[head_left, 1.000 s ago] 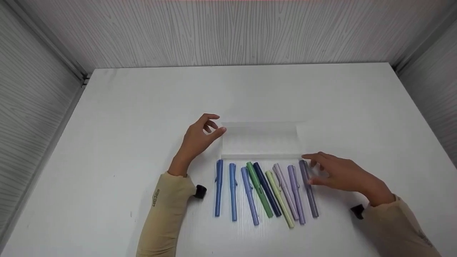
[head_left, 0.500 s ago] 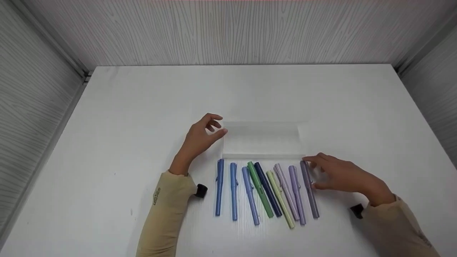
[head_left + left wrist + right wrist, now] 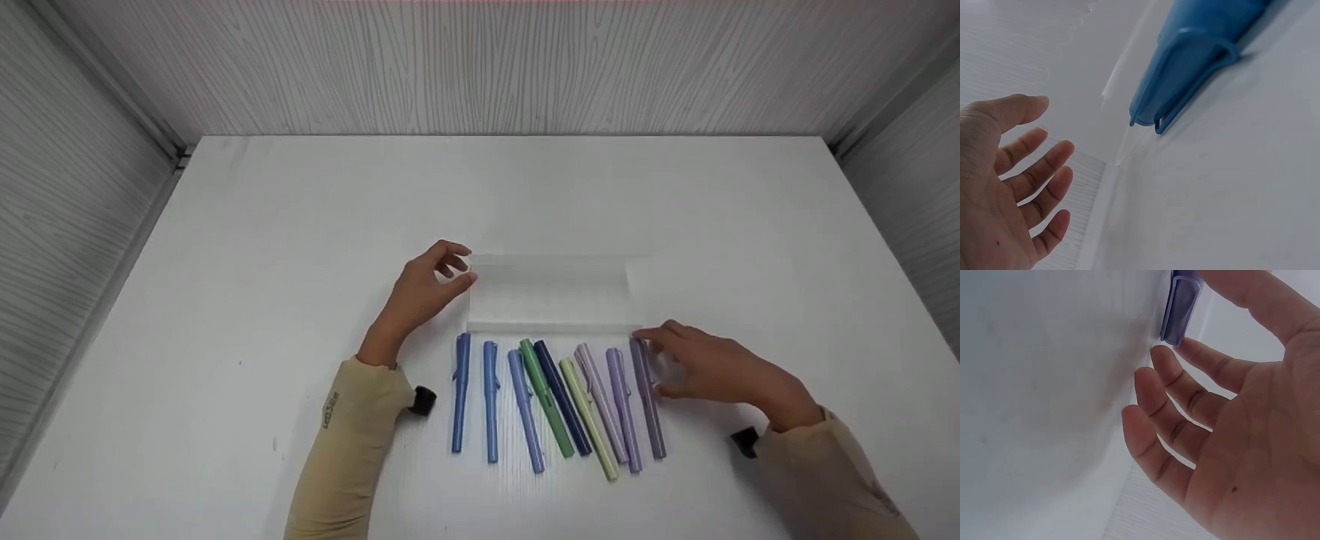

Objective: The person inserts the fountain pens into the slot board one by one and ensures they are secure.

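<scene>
Several capped pens lie side by side on the white table, clips showing. In the head view my left hand [image 3: 424, 289] hovers by the left end of a clear, shallow tray [image 3: 551, 327], fingers loosely bent and holding nothing. A blue pen [image 3: 460, 394] is the closest pen to it; its clip end [image 3: 1185, 73] appears large in the left wrist view. My right hand [image 3: 712, 365] is beside the dark purple pen [image 3: 648, 401], at the row's right end. The index fingertip is at that pen's clip end [image 3: 1181, 309], with the thumb alongside; whether they press on it, I cannot tell.
Between the outer pens lie a green pen [image 3: 546, 397], a navy pen [image 3: 562, 397], a yellow-green pen [image 3: 589, 420] and lighter blue and lilac ones. The tray stands just behind the row. Wood-patterned panels [image 3: 495, 67] rise at the back and sides.
The dark purple pen's lower end has shifted slightly left, and my right hand has moved a little with it. My left hand has barely moved. The other pens stay where they were.
</scene>
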{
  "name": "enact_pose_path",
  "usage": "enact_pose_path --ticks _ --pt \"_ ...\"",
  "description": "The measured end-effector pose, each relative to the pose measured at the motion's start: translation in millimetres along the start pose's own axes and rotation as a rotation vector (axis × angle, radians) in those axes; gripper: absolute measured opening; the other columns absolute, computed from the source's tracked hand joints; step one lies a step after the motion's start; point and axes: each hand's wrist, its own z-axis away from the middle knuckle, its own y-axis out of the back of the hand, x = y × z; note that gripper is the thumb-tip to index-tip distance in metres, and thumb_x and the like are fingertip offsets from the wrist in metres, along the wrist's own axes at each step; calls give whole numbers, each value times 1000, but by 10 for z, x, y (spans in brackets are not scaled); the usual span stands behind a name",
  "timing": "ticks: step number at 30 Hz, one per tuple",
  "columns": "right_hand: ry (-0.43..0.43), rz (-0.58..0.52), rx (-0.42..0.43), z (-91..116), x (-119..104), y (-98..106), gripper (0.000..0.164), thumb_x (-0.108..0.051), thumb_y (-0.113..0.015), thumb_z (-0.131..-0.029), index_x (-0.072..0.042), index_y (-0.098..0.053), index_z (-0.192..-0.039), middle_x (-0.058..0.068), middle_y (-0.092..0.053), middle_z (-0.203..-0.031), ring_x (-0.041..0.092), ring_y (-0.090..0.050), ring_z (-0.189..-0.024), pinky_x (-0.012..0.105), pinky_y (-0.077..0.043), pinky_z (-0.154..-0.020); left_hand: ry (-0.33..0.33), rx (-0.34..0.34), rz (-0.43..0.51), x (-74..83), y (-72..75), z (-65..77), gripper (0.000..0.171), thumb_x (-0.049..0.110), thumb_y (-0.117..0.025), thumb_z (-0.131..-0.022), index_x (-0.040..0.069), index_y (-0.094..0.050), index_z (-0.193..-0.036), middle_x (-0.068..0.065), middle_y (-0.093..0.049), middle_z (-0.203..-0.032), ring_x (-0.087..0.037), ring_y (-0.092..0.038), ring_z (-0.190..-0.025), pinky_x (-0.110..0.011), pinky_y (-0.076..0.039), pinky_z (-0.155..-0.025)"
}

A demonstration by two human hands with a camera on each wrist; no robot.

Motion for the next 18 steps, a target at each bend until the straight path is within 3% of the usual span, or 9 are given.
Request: enact_pose_path --ticks 10,18 --pt "34 66 44 -30 -25 -31 67 -28 -77 -80 -13 -46 -137 4 -57 -114 22 -59 -100 37 -51 -72 -41 3 14 -5 -19 -4 38 23 -65 -91 11 -56 -126 -9 -65 -113 -25 -58 -106 -43 -46 -94" --pt "28 54 54 -43 -20 -50 63 -30 -75 -82 -15 -46 -136 4 -57 -114 22 -59 -99 37 -50 -71 -71 13 38 6 -8 -4 33 24 -63 -93 11 -57 -123 -9 -66 -111 -25 -59 -105 -41 -46 -96"
